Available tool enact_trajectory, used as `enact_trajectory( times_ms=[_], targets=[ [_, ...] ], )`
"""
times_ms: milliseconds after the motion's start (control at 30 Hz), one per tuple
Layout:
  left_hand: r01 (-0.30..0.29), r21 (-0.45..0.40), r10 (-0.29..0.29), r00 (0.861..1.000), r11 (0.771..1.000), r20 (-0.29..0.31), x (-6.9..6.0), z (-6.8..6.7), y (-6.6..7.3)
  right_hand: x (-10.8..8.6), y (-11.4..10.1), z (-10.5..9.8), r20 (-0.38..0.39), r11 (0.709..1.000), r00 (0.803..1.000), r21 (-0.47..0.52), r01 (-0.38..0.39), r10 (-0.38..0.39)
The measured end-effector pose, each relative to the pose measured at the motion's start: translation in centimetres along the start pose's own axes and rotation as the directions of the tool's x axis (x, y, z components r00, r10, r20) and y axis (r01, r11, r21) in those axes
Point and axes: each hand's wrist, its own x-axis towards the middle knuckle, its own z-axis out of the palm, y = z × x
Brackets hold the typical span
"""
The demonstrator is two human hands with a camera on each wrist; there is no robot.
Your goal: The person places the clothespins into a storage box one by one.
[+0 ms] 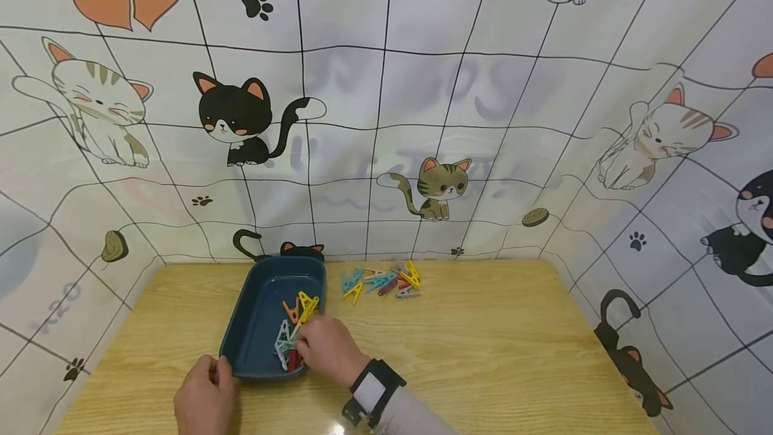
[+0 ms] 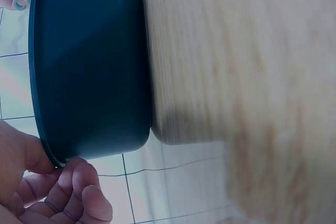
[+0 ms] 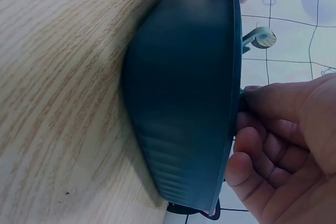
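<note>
A dark blue tray stands on the table with orange, yellow, white, red and pale teal clothespins lying along its right side. My left hand pinches the rim at the near left corner, thumb inside and fingers outside in the left wrist view. Over the tray's right edge, my right hand reaches in among the pegs. Its thumb and forefinger pinch a pale teal clothespin, mostly hidden by the fingers. In the right wrist view, that hand is beside the rim, and a teal peg end shows above the rim.
Right of the tray, at the table's back edge, lies a loose pile of blue, yellow, purple and grey clothespins. A cat-printed cloth hangs behind and beside the wooden table.
</note>
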Motion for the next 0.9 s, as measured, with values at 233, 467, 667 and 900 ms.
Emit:
enact_trajectory(
  times_ms=[233,467,667,900],
  targets=[
    [0.017,0.009,-0.017,1.000,1.000,0.026,0.0,-0.2,0.2,0.0,0.1,-0.2,-0.010,1.000,1.000,0.019,-0.013,0.014],
    [0.040,0.014,-0.040,0.999,0.999,0.036,0.1,-0.2,0.2,-0.2,0.8,-0.6,-0.043,0.996,0.998,0.075,-0.037,0.040],
    [0.043,0.016,-0.043,0.999,0.999,0.030,0.1,0.0,-0.1,-0.3,1.6,-0.7,-0.069,0.989,0.994,0.129,-0.076,0.085],
    [0.046,0.012,-0.047,0.998,0.999,0.040,0.1,0.0,-0.2,-0.5,3.1,-0.6,-0.155,0.986,0.981,0.140,-0.091,0.113]
  ],
)
